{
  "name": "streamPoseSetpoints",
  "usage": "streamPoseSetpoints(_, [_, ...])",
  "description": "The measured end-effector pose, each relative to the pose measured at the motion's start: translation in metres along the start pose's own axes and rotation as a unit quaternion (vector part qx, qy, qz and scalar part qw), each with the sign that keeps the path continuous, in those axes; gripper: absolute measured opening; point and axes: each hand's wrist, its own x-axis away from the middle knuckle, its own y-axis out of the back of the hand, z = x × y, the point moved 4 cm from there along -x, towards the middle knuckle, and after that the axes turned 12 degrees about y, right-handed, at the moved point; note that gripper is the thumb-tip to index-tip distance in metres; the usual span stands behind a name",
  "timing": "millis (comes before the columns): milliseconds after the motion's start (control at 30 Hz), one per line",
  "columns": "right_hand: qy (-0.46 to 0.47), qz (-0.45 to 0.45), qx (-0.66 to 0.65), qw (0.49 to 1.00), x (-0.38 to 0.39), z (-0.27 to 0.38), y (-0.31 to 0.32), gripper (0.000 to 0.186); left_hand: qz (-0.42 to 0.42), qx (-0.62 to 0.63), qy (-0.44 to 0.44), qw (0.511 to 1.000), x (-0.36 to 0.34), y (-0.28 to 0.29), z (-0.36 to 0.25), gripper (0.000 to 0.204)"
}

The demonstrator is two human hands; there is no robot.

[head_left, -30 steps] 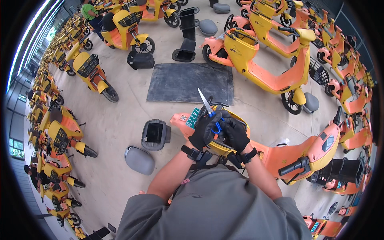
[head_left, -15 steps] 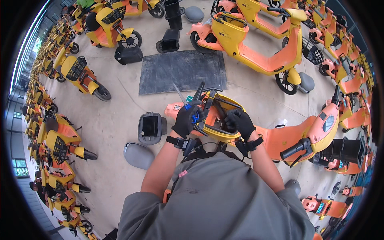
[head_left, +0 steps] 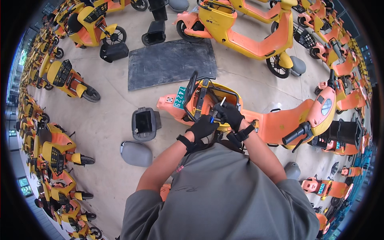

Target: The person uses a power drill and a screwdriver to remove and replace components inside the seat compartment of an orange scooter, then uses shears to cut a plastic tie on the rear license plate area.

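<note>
Both my hands wear black gloves and meet over the open yellow-rimmed bay of an orange and yellow scooter. My left hand is closed round the blue handle of what look like scissors. Close beside it, my right hand is closed at the scissors' metal part, and a pale tip sticks out past its fingers. My gloves hide most of the blades. A black rack stands up at the rear of the bay, near a green plate.
Left of the scooter lie an open black box and a grey seat. Beyond is a dark mat, with black bins behind it. Another scooter stands at the far side; rows of scooters line both sides.
My left hand has lowered and moved right, bringing the scissors from pointing up and left to my right hand. My right hand has shifted slightly left. The view has shifted too.
</note>
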Motion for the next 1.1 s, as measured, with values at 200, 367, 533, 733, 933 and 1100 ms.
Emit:
streamPoseSetpoints(200, [-0.01,0.031,-0.031,0.999,0.007,-0.007,-0.015,0.019,0.1,0.102,-0.061,0.988,-0.003,-0.01,0.008,0.025])
streamPoseSetpoints(367, [0.029,-0.077,-0.057,0.995,0.008,-0.006,0.01,0.018,-0.153,-0.005,-0.085,0.985,-0.018,-0.005,0.059,0.024])
streamPoseSetpoints(533, [0.0,-0.218,-0.109,0.97,0.048,-0.048,0.095,0.023,-0.24,0.07,-0.035,0.968,-0.029,0.088,0.039,0.024])
streamPoseSetpoints(733, [-0.106,-0.353,-0.19,0.91,0.133,-0.126,0.153,0.016,-0.331,-0.09,-0.003,0.939,-0.081,0.125,0.001,0.032])
streamPoseSetpoints(933, [-0.241,-0.438,-0.116,0.858,0.196,-0.182,0.167,0.019,-0.313,-0.141,0.117,0.932,-0.117,0.107,-0.016,0.043])
streamPoseSetpoints(1100, [-0.289,-0.418,-0.073,0.858,0.209,-0.204,0.167,0.018,-0.252,-0.124,0.107,0.954,-0.135,0.099,-0.004,0.047])
